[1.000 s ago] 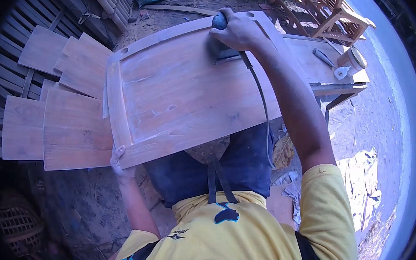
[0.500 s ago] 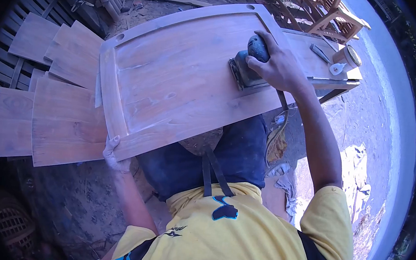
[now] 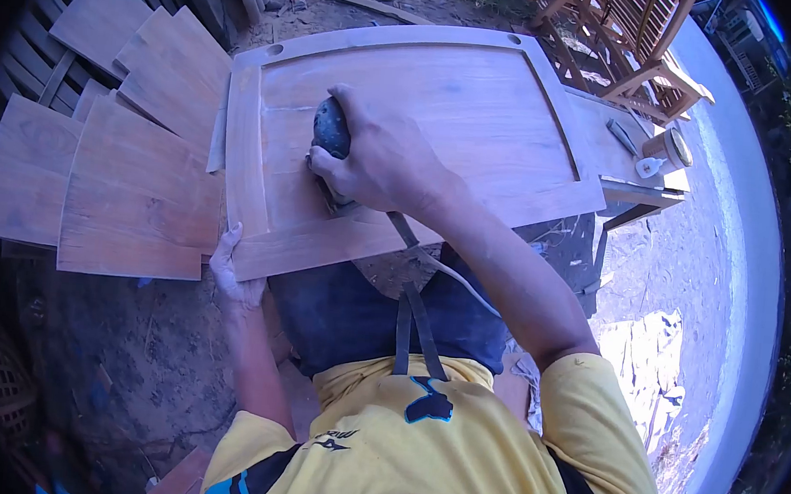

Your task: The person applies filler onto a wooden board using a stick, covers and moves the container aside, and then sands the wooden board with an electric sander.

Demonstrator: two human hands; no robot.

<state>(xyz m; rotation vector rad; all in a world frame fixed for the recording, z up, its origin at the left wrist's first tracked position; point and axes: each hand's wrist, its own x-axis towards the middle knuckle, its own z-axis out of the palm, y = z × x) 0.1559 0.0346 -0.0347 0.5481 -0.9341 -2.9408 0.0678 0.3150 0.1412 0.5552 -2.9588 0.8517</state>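
Observation:
A framed wooden panel [image 3: 445, 110] with a recessed middle lies in front of me, one long edge toward my body. My right hand [image 3: 380, 152] is wrapped over the top of a dark electric sander [image 3: 332, 130], which rests on the left part of the recess. A cord [image 3: 454, 276] trails from the sander toward my lap. At the near left corner of the panel, my left hand [image 3: 235, 271] grips the edge; its thumb shows on top and the other fingers are partly hidden. Pale dust coats that hand.
Several loose boards [image 3: 141, 197] lie fanned out at the left. On a bench [image 3: 604, 124] at the right stand a jar [image 3: 669, 149], a small white bottle [image 3: 649, 167] and a dark-handled tool [image 3: 622, 136]. Wooden slatted chairs [image 3: 634, 42] stand behind the bench. A woven basket [image 3: 2, 387] sits lower left.
My right hand has carried the sander from the right side of the panel to its left side. The left hand still holds the near corner. The view has shifted slightly.

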